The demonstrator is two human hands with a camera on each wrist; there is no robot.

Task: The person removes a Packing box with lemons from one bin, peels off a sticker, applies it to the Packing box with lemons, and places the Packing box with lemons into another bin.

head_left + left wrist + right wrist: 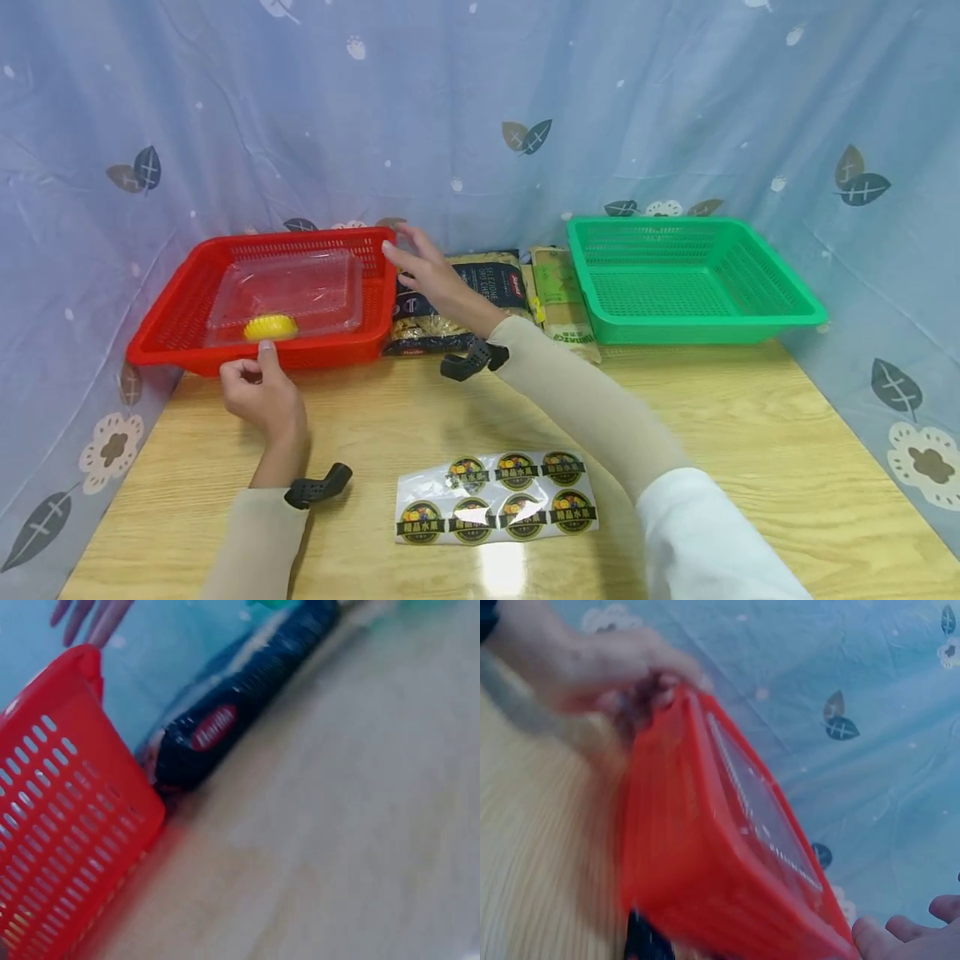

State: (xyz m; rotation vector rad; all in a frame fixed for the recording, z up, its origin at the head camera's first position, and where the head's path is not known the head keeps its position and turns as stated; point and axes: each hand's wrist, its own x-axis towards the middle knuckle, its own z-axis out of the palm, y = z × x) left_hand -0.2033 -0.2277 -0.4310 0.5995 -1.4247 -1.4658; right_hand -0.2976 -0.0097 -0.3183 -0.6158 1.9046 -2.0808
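My left hand [266, 396] grips the front rim of a red plastic basket [352, 347], its thumb over the edge and its fingers curled below. At the basket's back right corner is my right hand [435, 275], fingers spread and fairly straight, fingertips right at the rim. In the right wrist view the left hand [622, 671] pinches the rim at one corner. Inside the basket lie a clear plastic box [300, 287] and a yellow ridged object [270, 327].
A dark Barilla bag [487, 283] and a tan-green packet [562, 292] lie between the red basket and a green basket [705, 321] at right. A sheet of round fruit stickers [495, 500] lies on the wooden table [750, 467]. A blue curtain [420, 108] hangs behind.
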